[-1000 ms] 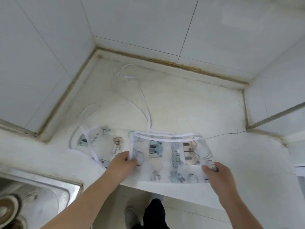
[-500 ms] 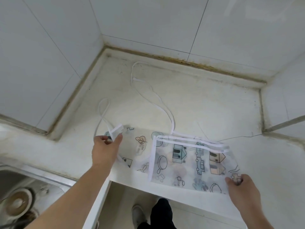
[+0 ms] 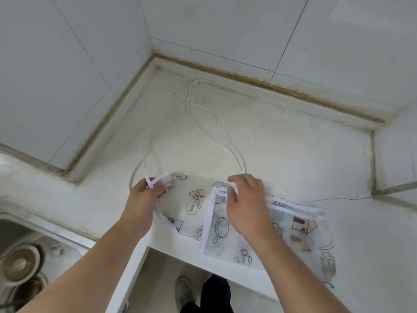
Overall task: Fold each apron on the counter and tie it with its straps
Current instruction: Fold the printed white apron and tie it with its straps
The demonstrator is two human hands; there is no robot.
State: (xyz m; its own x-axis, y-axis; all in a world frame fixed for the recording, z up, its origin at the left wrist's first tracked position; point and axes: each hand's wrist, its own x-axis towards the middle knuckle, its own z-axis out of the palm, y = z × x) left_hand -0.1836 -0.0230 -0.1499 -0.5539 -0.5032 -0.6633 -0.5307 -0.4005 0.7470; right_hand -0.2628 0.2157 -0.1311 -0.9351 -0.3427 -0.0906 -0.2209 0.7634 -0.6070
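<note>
Moved since half a second ago: right hand [image 3: 247,206], off the apron's [image 3: 225,224] near right corner and up onto the folded layer's white-trimmed far left corner, fingers curled over the trim. Left hand [image 3: 144,199] as before, pinching the far left corner and strap [image 3: 144,152]. Apron partly folded, flat on the counter [image 3: 282,143] at the front edge, long strap [image 3: 207,123] looping toward the back wall. Sink [image 3: 27,256] at lower left.
</note>
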